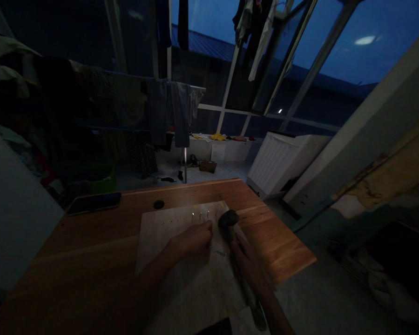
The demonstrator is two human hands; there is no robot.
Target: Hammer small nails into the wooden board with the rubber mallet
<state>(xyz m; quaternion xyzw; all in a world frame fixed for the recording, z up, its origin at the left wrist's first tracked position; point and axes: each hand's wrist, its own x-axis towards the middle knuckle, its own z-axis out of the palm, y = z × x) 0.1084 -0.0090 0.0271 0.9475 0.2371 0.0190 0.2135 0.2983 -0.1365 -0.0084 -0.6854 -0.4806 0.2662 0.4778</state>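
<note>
A pale board (160, 228) lies on the wooden table (91, 251). Several small nails (200, 215) stand upright in a row near the board's far edge. My left hand (194, 238) rests on the board with fingers pinched together just below the nails, holding something I cannot make out. My right hand (242, 253) is wrapped round the handle of a hammer, whose dark head (228, 218) hovers just right of the left fingertips, over the board's right edge. The room is very dim.
A dark phone (94, 203) lies at the table's far left and a small black disc (158, 204) sits near it. Beyond the table stand a clothes rack with hanging garments (167, 111), a white ribbed box (282, 160) and large windows.
</note>
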